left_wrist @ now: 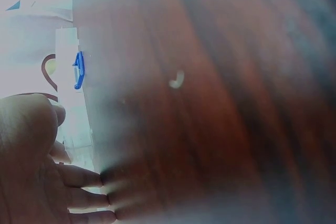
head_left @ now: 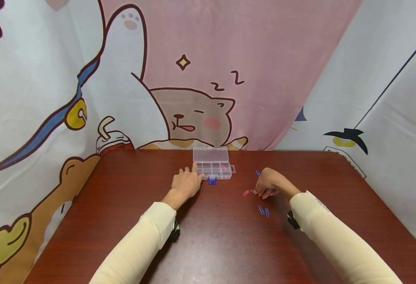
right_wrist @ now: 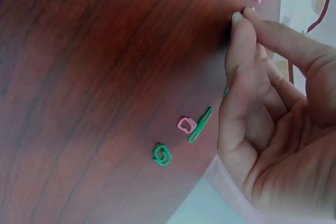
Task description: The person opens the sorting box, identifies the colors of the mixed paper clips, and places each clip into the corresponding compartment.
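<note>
A clear plastic divided box (head_left: 212, 170) stands with its lid (head_left: 210, 154) raised and its blue latch (head_left: 212, 181) at the front; a pink paper clip (head_left: 223, 166) lies in one right-hand compartment. My left hand (head_left: 186, 183) rests at the box's left front corner, thumb on the front, fingers spread straight. My right hand (head_left: 269, 183) pinches a pink paper clip (head_left: 252, 191) at the tabletop between thumb and index finger, mostly hidden by the fingertips. Beside it lies another pink paper clip (head_left: 246, 193). The right wrist view shows green paper clips (right_wrist: 201, 124) and a small pink clip (right_wrist: 186, 125).
Two blue paper clips (head_left: 263, 211) lie nearer me, and another blue clip (head_left: 258, 173) lies behind the right hand. All sit on a brown wooden table (head_left: 222, 244). A cartoon-printed curtain (head_left: 271, 59) hangs behind the table's far edge.
</note>
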Tool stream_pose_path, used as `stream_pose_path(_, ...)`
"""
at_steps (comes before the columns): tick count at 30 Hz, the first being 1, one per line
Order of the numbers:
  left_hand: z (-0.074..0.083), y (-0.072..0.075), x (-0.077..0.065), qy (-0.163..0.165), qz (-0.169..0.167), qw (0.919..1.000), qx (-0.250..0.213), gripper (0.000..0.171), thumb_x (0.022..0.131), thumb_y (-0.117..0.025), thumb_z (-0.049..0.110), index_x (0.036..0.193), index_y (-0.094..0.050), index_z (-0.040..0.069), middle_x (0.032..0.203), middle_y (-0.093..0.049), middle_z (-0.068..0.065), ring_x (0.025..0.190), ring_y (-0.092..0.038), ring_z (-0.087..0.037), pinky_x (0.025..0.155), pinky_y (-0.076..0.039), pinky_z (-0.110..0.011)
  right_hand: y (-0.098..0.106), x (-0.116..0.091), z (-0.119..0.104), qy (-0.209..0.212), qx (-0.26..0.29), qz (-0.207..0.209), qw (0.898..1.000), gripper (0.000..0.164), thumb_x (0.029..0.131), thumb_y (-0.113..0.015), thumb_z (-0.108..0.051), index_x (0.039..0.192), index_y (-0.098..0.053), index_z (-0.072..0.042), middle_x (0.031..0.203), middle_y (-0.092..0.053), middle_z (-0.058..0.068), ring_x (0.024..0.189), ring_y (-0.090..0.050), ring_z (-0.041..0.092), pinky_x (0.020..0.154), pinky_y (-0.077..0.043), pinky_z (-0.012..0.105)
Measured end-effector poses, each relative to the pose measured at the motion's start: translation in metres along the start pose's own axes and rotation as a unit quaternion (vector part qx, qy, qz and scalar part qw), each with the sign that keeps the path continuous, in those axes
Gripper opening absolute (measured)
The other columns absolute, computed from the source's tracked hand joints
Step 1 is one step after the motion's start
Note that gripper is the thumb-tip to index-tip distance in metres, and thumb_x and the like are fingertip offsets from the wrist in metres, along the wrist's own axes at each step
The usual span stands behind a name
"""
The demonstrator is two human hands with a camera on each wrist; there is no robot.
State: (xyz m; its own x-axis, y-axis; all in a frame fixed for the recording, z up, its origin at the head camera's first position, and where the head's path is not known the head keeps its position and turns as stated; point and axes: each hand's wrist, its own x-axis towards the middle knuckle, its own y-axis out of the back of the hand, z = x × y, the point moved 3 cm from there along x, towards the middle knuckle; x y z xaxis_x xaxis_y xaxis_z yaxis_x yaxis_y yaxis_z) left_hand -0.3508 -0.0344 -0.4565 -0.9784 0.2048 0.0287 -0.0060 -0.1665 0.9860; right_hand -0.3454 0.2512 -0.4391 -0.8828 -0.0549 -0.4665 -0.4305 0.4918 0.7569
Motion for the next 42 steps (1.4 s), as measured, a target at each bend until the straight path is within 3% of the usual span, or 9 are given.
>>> stream_pose_path(6,-0.001,0.002,-0.001,0.001,0.000,1.0000,0.000,0.062,0.104,-0.034,0.045,0.153,-0.029,0.007,0.143,-0.048,-0.024,0.131,-0.045,-0.043,0.100,-0.043,-0.054,0.004,-0.002,-0.009,-0.019,-0.067,0.048,0.996,0.012,0.078,-0.078,-0.019,0.071,-0.075,-0.010,0.063,-0.071,0.003,0.055,-0.068,0.014,0.047,-0.050,0.028)
stream_pose_path(10,-0.002,0.003,-0.001,0.002,0.001,1.0000,-0.001,0.062,0.104,-0.034,0.045,0.153,-0.029,0.007,0.141,-0.049,-0.024,0.130,-0.046,-0.043,0.100,-0.043,-0.054,0.005,-0.001,-0.011,-0.008,-0.072,0.043,0.996,0.011,0.078,-0.077,-0.017,0.071,-0.075,-0.010,0.063,-0.071,0.003,0.054,-0.068,0.014,0.047,-0.049,0.027)
stream_pose_path(14,-0.002,0.003,0.000,0.005,-0.002,1.0000,-0.003,0.063,0.104,-0.034,0.046,0.153,-0.029,0.007,0.142,-0.049,-0.023,0.131,-0.045,-0.042,0.101,-0.042,-0.054,0.003,0.004,-0.008,0.006,-0.025,0.004,1.000,0.010,0.079,-0.075,-0.013,0.074,-0.076,-0.005,0.064,-0.071,0.003,0.054,-0.067,0.011,0.048,-0.050,0.026)
stream_pose_path(17,-0.003,0.002,0.000,0.004,-0.003,1.0000,-0.003,0.063,0.104,-0.034,0.046,0.153,-0.028,0.007,0.142,-0.048,-0.023,0.131,-0.045,-0.042,0.100,-0.043,-0.054,0.003,0.008,-0.002,-0.008,0.063,-0.043,0.997,0.010,0.082,-0.073,-0.012,0.081,-0.076,-0.002,0.064,-0.071,0.002,0.055,-0.066,0.008,0.051,-0.051,0.025)
stream_pose_path(19,-0.002,0.002,0.000,0.002,-0.001,1.0000,-0.001,0.063,0.104,-0.033,0.046,0.153,-0.028,0.007,0.142,-0.049,-0.023,0.131,-0.046,-0.042,0.099,-0.043,-0.053,0.005,0.011,0.002,-0.019,0.131,-0.073,0.989,0.012,0.084,-0.072,-0.012,0.089,-0.075,-0.002,0.065,-0.070,0.000,0.056,-0.066,0.006,0.053,-0.051,0.023)
stream_pose_path(23,-0.002,0.002,0.000,0.002,0.004,1.0000,0.005,0.063,0.104,-0.034,0.047,0.153,-0.029,0.008,0.141,-0.050,-0.023,0.130,-0.047,-0.042,0.098,-0.044,-0.053,0.015,0.019,0.000,-0.022,0.267,-0.103,0.958,0.017,0.088,-0.070,-0.014,0.100,-0.073,-0.002,0.069,-0.070,-0.002,0.059,-0.066,0.006,0.056,-0.052,0.022)
stream_pose_path(31,0.000,0.002,0.002,0.000,0.001,0.9999,0.014,0.062,0.104,-0.033,0.046,0.153,-0.029,0.008,0.141,-0.050,-0.022,0.130,-0.047,-0.042,0.097,-0.045,-0.054,0.025,0.029,-0.021,-0.014,0.388,-0.129,0.913,0.014,0.093,-0.066,-0.019,0.084,-0.077,-0.018,0.075,-0.072,-0.005,0.064,-0.067,0.003,0.065,-0.054,0.021)
stream_pose_path(36,0.000,0.001,0.002,0.004,0.001,0.9999,0.009,0.062,0.104,-0.034,0.047,0.152,-0.031,0.008,0.141,-0.050,-0.022,0.130,-0.047,-0.042,0.098,-0.044,-0.053,0.022,0.034,-0.032,-0.027,0.417,-0.133,0.899,0.020,0.095,-0.063,-0.019,0.081,-0.077,-0.022,0.073,-0.071,-0.008,0.063,-0.065,0.002,0.063,-0.052,0.020)
stream_pose_path(42,-0.001,0.002,0.000,0.008,0.001,0.9999,0.010,0.061,0.104,-0.034,0.046,0.152,-0.033,0.008,0.141,-0.051,-0.021,0.131,-0.046,-0.042,0.099,-0.043,-0.053,0.018,0.040,-0.045,-0.034,0.431,-0.134,0.892,0.019,0.095,-0.064,-0.021,0.082,-0.078,-0.022,0.070,-0.071,-0.009,0.061,-0.065,0.001,0.061,-0.052,0.019)
